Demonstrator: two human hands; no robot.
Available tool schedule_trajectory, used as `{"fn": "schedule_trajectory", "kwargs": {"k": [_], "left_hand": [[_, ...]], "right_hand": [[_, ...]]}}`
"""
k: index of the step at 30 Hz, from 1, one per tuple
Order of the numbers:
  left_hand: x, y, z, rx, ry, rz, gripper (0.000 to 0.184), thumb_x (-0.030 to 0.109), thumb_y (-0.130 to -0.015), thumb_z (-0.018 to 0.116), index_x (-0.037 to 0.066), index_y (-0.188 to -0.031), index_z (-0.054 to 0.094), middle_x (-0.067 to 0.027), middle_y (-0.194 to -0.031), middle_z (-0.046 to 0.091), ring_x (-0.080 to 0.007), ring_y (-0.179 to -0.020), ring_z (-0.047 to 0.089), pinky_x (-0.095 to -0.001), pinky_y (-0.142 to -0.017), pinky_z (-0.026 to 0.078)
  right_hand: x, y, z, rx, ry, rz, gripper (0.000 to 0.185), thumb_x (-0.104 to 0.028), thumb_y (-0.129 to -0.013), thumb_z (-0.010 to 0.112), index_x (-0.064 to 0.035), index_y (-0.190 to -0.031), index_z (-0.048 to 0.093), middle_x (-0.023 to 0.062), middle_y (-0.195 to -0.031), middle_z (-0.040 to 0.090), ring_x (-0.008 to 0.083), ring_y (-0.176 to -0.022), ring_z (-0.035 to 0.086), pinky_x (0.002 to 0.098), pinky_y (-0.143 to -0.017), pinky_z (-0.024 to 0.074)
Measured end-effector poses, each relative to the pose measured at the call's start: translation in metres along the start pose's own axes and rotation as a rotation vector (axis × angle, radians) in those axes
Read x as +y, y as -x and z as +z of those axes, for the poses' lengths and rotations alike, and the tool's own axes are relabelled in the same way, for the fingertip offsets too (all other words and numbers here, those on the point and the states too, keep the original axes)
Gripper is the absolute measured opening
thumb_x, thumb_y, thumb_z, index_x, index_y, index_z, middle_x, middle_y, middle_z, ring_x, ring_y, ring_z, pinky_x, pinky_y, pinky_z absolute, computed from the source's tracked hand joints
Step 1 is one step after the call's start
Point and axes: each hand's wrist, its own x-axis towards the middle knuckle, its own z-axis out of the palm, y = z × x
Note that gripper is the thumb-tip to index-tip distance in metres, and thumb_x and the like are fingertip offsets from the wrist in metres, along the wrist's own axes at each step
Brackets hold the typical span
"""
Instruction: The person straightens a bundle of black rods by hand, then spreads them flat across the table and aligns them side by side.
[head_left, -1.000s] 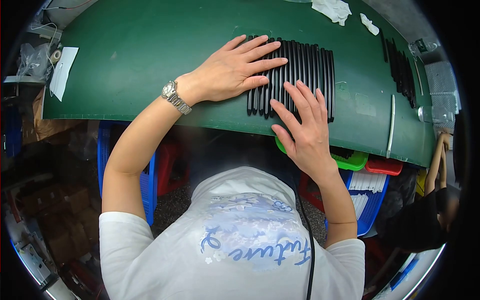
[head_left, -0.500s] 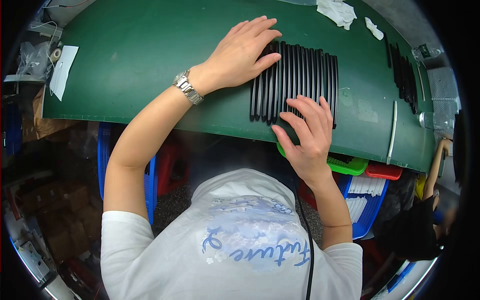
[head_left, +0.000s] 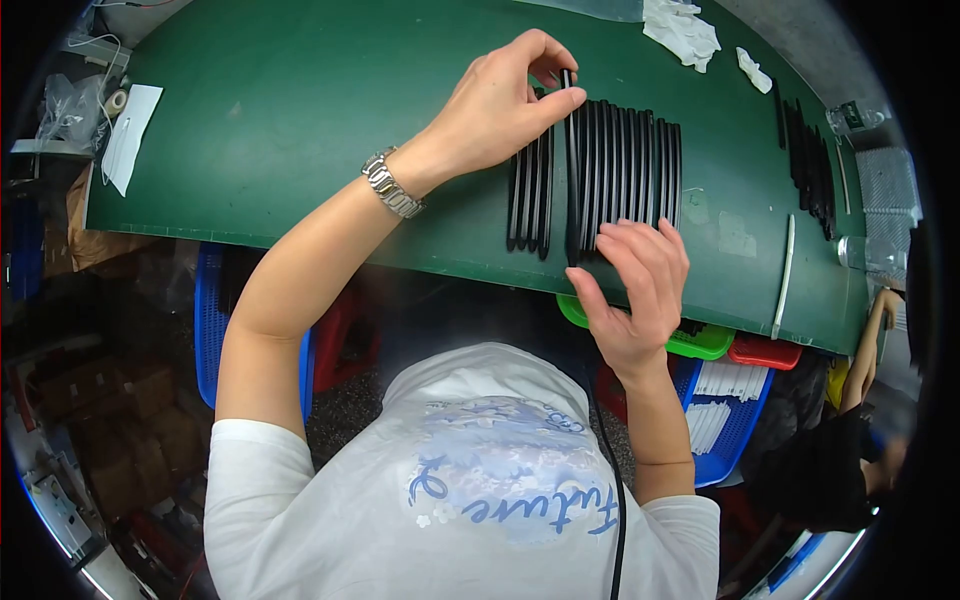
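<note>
A row of slim black pen-like sticks [head_left: 625,170] lies side by side on the green table [head_left: 300,130]. My left hand [head_left: 500,105], with a metal watch [head_left: 392,185] on its wrist, pinches the far end of one black stick [head_left: 572,195] between thumb and fingers. Several sticks [head_left: 530,205] lie left of it, partly hidden under that hand. My right hand [head_left: 640,290] is open, fingers curved and apart over the near ends of the row. Its thumb tip is at the near end of the pinched stick; whether it touches cannot be told.
Crumpled white tissue [head_left: 680,35] lies at the back. More black sticks [head_left: 808,165] are piled at the right, near a thin white strip [head_left: 786,270]. A white paper [head_left: 130,140] is at the left. Below the edge are green [head_left: 705,342] and blue [head_left: 735,450] baskets. Another person's arm [head_left: 868,350] shows at right.
My left hand has gone from lying flat over the sticks to pinching one, and a gap has opened left of it. My right hand has shifted slightly right and nearer to me.
</note>
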Motion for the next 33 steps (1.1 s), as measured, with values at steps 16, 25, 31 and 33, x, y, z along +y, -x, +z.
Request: {"fn": "schedule_trajectory", "kwargs": {"k": [16, 25, 31, 33], "left_hand": [[0.059, 0.034, 0.028, -0.289, 0.592, -0.011, 0.018, 0.012, -0.098, 0.064, 0.001, -0.111, 0.059, -0.0079, -0.095, 0.069, -0.0150, -0.090, 0.069, -0.0291, -0.082, 0.055], [-0.012, 0.057, -0.011, -0.406, -0.681, 0.344, 0.057, 0.033, -0.103, 0.049, 0.022, -0.156, 0.034, -0.0040, -0.165, 0.024, -0.0285, -0.153, 0.017, -0.0516, -0.123, 0.016], [-0.015, 0.060, -0.012, -0.398, -0.685, 0.331, 0.057, 0.034, -0.103, 0.048, 0.023, -0.156, 0.033, -0.0030, -0.165, 0.024, -0.0270, -0.153, 0.018, -0.0509, -0.124, 0.015], [-0.015, 0.061, -0.014, -0.399, -0.675, 0.328, 0.057, 0.034, -0.103, 0.049, 0.023, -0.157, 0.033, -0.0028, -0.165, 0.024, -0.0271, -0.153, 0.017, -0.0509, -0.124, 0.015]], "right_hand": [[0.029, 0.011, -0.062, 0.456, -1.002, 0.485, 0.034, -0.025, -0.107, 0.049, 0.0041, -0.119, 0.060, 0.0086, -0.089, 0.064, 0.0197, -0.086, 0.057, 0.0388, -0.085, 0.0482], [0.166, 0.186, -0.267, 0.982, -0.779, 0.760, 0.040, -0.037, -0.110, 0.034, -0.0034, -0.102, 0.053, 0.0032, -0.078, 0.045, 0.0160, -0.066, 0.041, 0.0301, -0.062, 0.0392], [0.176, 0.245, -0.237, 0.915, -0.571, 1.508, 0.030, -0.027, -0.107, 0.044, -0.0049, -0.118, 0.061, -0.0003, -0.081, 0.058, 0.0057, -0.052, 0.036, 0.0224, -0.044, 0.0269], [0.175, 0.245, -0.230, 0.583, -0.352, 1.577, 0.026, -0.021, -0.104, 0.049, -0.0034, -0.119, 0.061, 0.0030, -0.086, 0.063, 0.0074, -0.055, 0.045, 0.0244, -0.046, 0.0325]]}}
